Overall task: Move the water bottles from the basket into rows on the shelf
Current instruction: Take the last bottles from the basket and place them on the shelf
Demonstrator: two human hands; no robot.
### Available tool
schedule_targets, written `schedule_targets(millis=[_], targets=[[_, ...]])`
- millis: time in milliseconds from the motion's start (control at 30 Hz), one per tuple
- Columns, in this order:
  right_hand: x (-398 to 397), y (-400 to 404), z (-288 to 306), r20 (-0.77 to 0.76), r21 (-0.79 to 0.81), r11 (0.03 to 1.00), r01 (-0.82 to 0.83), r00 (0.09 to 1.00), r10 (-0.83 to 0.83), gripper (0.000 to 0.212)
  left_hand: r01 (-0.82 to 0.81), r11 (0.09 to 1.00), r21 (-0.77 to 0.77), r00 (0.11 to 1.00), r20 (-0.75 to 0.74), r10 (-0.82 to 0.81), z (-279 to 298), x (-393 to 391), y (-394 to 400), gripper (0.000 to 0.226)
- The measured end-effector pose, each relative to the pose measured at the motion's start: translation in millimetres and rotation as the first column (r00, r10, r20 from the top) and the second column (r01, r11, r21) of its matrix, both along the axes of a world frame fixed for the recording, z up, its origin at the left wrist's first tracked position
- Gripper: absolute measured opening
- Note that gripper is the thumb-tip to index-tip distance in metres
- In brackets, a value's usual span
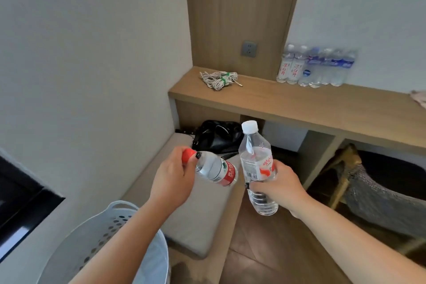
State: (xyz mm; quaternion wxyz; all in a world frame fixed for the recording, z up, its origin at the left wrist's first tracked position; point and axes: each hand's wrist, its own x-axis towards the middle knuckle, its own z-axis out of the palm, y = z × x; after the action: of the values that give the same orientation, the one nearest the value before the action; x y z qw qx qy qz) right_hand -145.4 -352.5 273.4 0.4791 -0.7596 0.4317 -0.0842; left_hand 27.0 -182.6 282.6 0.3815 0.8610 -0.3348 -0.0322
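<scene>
Shelf [265, 97] already has a row of bottles [317, 67] at the back wall, so new ones likely go beside them. The basket [119, 219] sits low. Right hand [280, 185] grips an upright bottle [257, 163]; left hand [171, 177] grips a red-cap bottle [216, 169], tipped sideways.

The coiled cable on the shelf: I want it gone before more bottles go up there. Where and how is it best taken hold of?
Pinch the coiled cable at the green ties round the middle of the coils, coming straight down from above. It lies flat on the shelf, and the ties bind the loops, so it should lift as one bundle. Both hands hold bottles now, so one must be freed first.
</scene>
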Motion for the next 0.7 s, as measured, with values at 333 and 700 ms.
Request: schedule_targets(millis=[333,700], targets=[[-90.7,-89.0,7.7,-0.011,-0.025,0.987,0.161,0.987,-0.161,0.057,0.217,0.976,0.023,0.974,0.061,-0.218,21.8,-62.2,-126.8,0.016],[-151.8,-206.3,10.7,0.028,-0.010,0.973,0.229,0.973,-0.228,0.055,0.305,0.949,0.079,0.939,0.144,-0.314,44.1,-108.2,-258.1,0.023]])
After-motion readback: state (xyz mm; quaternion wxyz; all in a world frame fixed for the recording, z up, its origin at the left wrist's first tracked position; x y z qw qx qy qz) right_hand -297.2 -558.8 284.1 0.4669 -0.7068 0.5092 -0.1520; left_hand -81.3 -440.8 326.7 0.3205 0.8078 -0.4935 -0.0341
